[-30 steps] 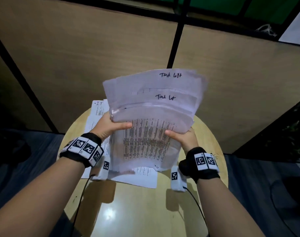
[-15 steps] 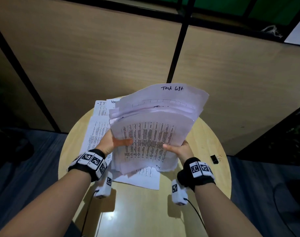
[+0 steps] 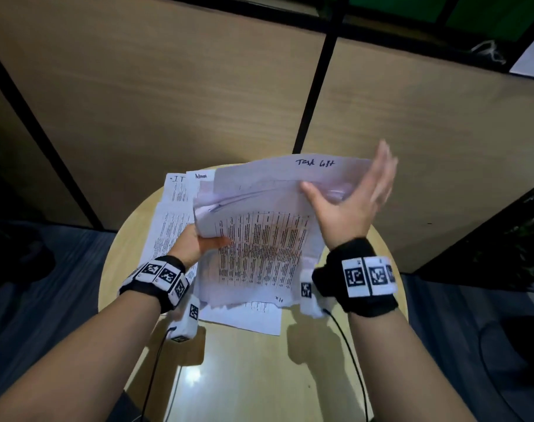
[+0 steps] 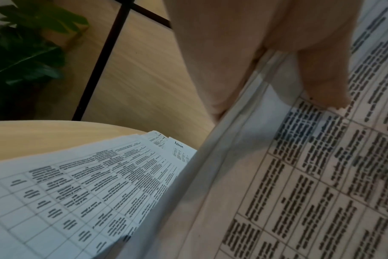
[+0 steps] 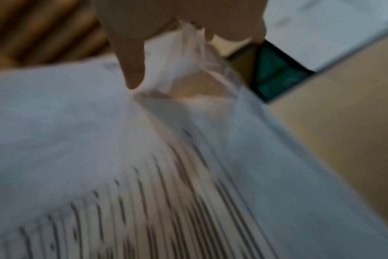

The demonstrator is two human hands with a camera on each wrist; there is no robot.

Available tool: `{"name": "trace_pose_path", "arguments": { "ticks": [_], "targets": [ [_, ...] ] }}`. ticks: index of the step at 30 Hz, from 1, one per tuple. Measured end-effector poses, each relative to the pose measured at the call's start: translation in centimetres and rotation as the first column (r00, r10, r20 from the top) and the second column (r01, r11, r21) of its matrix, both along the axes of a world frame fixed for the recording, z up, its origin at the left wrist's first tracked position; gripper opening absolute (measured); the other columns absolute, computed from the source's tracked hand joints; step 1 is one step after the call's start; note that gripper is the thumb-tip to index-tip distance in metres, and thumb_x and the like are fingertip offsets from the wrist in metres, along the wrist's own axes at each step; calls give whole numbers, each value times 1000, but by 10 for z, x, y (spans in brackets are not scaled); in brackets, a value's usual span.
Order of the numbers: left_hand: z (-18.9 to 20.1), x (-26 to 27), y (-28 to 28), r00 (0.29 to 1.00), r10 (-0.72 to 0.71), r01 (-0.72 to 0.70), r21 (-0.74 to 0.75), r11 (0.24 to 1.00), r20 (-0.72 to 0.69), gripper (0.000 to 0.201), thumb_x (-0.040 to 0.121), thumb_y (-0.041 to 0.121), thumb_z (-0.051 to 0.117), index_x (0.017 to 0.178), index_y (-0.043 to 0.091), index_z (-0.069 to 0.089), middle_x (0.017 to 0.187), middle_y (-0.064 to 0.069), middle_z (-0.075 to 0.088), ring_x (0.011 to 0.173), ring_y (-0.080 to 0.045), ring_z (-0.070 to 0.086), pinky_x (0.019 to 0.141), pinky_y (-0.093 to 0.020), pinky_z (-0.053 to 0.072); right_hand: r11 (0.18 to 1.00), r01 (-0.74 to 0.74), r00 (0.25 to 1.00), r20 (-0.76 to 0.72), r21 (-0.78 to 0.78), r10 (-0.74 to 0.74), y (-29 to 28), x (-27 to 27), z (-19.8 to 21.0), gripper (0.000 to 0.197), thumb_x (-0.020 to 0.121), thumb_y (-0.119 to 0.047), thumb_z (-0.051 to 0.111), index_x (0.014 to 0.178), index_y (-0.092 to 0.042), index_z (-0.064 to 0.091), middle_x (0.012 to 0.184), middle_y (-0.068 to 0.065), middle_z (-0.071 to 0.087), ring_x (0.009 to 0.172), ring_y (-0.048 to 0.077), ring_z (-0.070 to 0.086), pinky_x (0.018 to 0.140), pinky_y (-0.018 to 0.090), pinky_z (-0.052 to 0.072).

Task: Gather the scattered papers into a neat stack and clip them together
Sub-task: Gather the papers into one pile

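Handwritten "Task list" heads the rearmost held sheet (image 3: 290, 175), just left of the right hand's fingers (image 3: 381, 175); "Admin" (image 3: 201, 176) and "IT" (image 3: 178, 179) head table sheets beyond the left hand's fingers.

left hand (image 4: 266, 52) pinches printed sheets (image 4: 299, 175) | more papers (image 4: 89, 184) on table (image 4: 44, 135)
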State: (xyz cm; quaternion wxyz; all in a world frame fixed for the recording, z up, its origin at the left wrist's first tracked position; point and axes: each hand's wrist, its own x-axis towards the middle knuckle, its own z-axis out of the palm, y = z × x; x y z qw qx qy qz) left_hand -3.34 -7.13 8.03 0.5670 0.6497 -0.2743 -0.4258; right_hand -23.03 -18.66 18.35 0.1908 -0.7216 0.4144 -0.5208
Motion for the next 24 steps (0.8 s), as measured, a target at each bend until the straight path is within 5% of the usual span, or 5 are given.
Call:
{"name": "trace_pose_path", "arguments": {
  "ticks": [4,7,11,17,24],
  "targets": [
    [4,3,3,997,-54,53,-16,998,-46,49,53,18,84,98,21,64,109,-13,67,107,-30,61,93,-53,48,871,-86,906,-402,-484,-134,23,33,31,83,72,-46,64,141,-16,31,145,11,42,138,35,21,108,63,0],
    [5,4,4,996,-82,81,-25,996,-45,73,33,36,91,100,22,67,106,-10,70,102,-25,65,87,-45,53,926,-268,740,-672,-267,20,30,43,12,50,85,-41,53,130,-19,54,119,2,65,124,27,51,105,73,8],
    [12,-1,2,995,-91,92,-46,995,37,45,68,-3,74,101,25,63,110,-12,67,104,-26,62,94,-44,49,923,-368,612,-776,-111,151,34,43,-1,69,83,-60,27,134,-21,50,132,1,58,128,26,48,104,71,13],
    [5,15,5,981,181,-181,-5,983,71,16,78,0,67,90,11,67,57,13,69,62,-3,64,77,-28,53,982,-183,953,-238,42,188,1,12,-3,82,78,-61,52,147,-27,25,155,4,25,145,22,14,114,49,2],
    [-10,62,41,870,466,-460,73,885,-160,41,87,-5,54,128,-1,51,123,-16,59,91,-22,61,88,-31,44,528,-103,994,106,843,25,-49,0,-104,51,90,-29,61,136,-14,44,134,10,51,113,22,51,91,33,41]
  ]
}}
